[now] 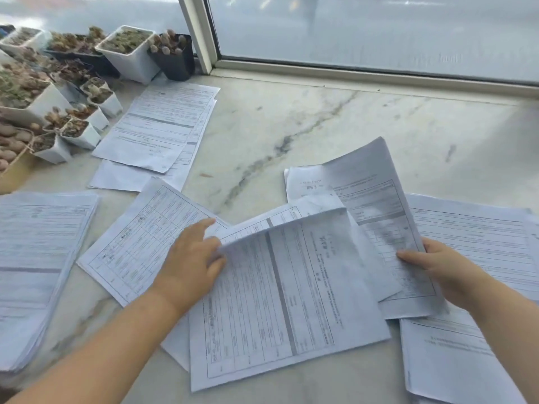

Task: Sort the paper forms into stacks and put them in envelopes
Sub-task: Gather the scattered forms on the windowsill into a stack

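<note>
Clearly the sorting is mid-way. Several stacks already lie on the marble table (320,126): a thick stack at the left edge (40,266), a smaller stack beside the plant pots (159,126), a single gridded form (137,243) near the left hand, and a stack at the far right (478,243). In the middle, loose forms overlap unsorted. The left hand (192,263) has its grip closed on the corner of a lifted form (280,295), thumb under the curled edge. The right hand (440,266) pinches another raised sheet (379,205) by its side edge. No envelopes are visible, so by my judgement the stuffing step is not yet begun.
</note>
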### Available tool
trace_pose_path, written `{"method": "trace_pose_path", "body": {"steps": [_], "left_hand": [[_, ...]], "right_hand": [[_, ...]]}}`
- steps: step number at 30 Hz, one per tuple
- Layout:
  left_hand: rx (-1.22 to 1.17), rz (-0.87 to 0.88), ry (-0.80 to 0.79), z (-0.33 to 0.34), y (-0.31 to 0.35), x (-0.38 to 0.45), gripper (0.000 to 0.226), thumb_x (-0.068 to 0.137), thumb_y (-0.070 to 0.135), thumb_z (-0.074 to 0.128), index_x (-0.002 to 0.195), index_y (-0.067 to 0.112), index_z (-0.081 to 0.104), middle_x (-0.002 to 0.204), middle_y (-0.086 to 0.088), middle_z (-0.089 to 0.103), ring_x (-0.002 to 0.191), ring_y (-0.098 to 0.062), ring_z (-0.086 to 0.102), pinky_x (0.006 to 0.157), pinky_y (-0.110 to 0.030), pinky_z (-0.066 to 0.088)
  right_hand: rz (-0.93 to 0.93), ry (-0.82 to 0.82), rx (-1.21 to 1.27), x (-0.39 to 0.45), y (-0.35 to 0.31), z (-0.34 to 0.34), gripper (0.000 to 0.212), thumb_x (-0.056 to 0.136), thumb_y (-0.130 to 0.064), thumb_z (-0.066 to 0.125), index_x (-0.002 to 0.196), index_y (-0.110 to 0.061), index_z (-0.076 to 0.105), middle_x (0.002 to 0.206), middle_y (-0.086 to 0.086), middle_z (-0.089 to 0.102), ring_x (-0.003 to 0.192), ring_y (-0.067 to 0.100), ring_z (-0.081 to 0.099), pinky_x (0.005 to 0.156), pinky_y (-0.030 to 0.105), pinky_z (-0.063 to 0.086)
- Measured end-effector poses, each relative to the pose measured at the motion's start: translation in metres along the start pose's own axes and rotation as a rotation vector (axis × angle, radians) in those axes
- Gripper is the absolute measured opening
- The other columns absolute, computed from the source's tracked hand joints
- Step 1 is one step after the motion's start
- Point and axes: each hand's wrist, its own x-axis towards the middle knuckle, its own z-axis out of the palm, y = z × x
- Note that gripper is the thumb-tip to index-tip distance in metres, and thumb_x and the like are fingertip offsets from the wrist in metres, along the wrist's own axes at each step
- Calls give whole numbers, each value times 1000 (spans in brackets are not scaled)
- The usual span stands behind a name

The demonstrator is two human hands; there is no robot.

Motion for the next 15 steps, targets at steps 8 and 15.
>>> {"method": "trace_pose_path", "body": {"steps": [8,15], "left_hand": [[76,-221,-180,-7,3,36,13,78,25,68,84,23,56,96,7,52,103,-20,45,86,-31,36],[-149,-177,-256,-23,-3,25,26,86,19,64,103,34,51,94,8,62,86,-13,60,74,-30,45]], "right_hand": [[0,-15,18,-1,-1,1,18,96,-5,53,108,-7,67,100,15,74,93,36,68,80,43,53],[-16,-9,50,-3,-2,2,17,96,-5,53,106,-8,67,97,12,75,89,32,69,76,41,53]]}}
